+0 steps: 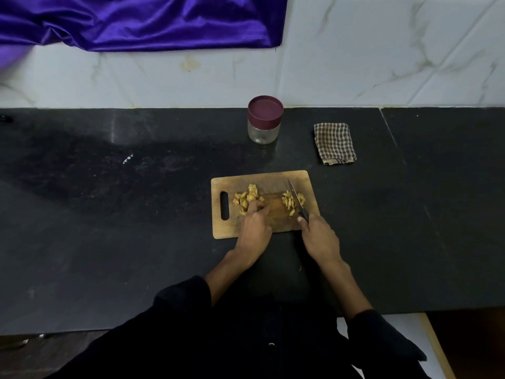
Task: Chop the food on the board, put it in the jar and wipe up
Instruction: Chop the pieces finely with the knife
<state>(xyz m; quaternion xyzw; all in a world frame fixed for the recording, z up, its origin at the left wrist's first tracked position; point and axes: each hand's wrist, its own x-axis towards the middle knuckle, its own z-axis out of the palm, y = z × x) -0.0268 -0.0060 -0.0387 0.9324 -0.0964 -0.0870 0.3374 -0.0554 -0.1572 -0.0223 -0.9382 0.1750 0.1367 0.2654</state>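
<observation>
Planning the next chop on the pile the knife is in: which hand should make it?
Right, probably. The right hand already grips the knife, its blade among the right pile. The left hand has its fingers at the left pile on the board.
</observation>
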